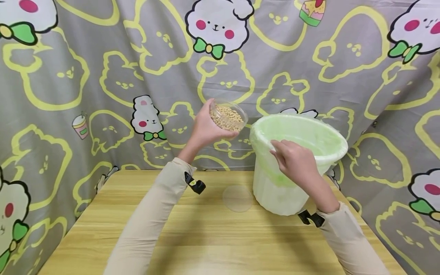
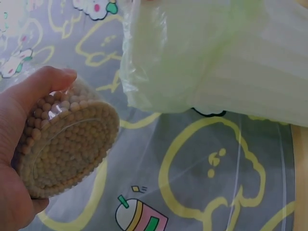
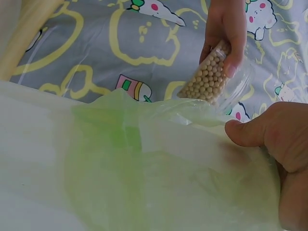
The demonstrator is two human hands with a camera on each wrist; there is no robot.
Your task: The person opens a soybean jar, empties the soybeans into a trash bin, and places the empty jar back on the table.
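Note:
My left hand [image 1: 207, 124] holds a round clear plastic tub [image 1: 246, 114] in the air, fingers and thumb wrapped around its side. Pale yellow soybeans [image 1: 227, 117] fill much of it, and the tub is tipped, its mouth towards the bin side. To the right is a white trash bin [image 1: 275, 196] with a thin light green bag [image 1: 302, 130] lining it and folded over the rim. My right hand [image 1: 297, 164] grips the near rim through the bag, its thumb [image 3: 243, 134] outside; the other fingers are partly hidden in the right wrist view.
A clear round lid [image 1: 237, 198] lies flat on the wooden table [image 1: 206, 236], just left of the bin's base. Behind the table hangs a grey patterned curtain [image 1: 172, 88], close to the tub and the bin.

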